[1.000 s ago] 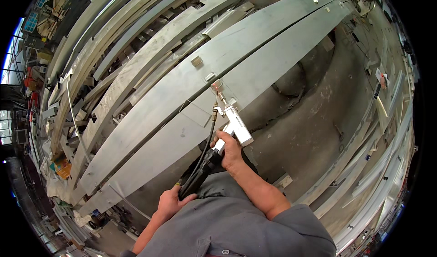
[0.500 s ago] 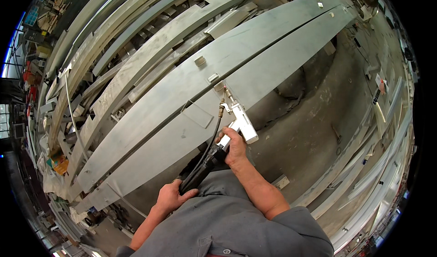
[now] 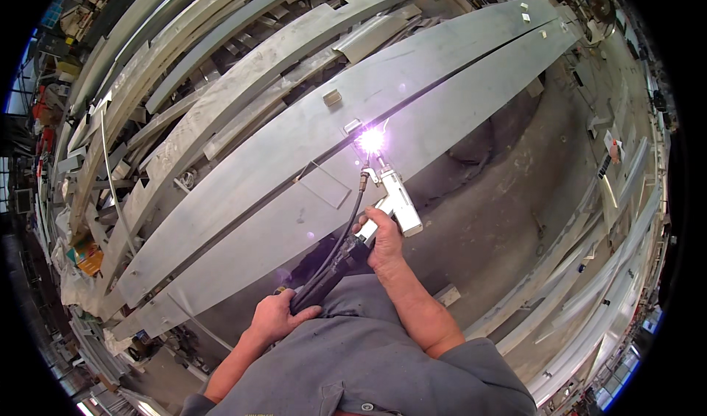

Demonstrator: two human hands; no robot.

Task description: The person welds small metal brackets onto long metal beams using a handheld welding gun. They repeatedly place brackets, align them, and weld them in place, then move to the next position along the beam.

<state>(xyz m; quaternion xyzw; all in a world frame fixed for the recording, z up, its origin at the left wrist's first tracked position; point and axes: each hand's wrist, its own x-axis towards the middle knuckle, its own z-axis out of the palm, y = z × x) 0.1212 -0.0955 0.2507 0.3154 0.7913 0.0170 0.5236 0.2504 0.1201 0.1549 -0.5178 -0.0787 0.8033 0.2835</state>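
White metal makes up the body of the welding gun (image 3: 398, 199) that I watch from far away. It sits over the near edge of the near grey metal panel (image 3: 294, 221), with its nose pointing up to a very bright pink-white spark (image 3: 370, 140). The spark is by the gap next to the far grey metal panel (image 3: 287, 151), just beside a small metal bracket (image 3: 353, 127). The glare hides the tip from me.

The right hand (image 3: 384, 243) is closed around the gun's slanted grip. The left hand (image 3: 278, 314) is curled around the black hose bundle (image 3: 328, 276), low by the grey shirt (image 3: 368, 357); some fingers are hidden.

I think the gun is hard and stiff, and a bit heavy. The hoses look bendy and could tug on it. The grip seems the best place to hold. I would keep fingers off the nose, which must be very hot.
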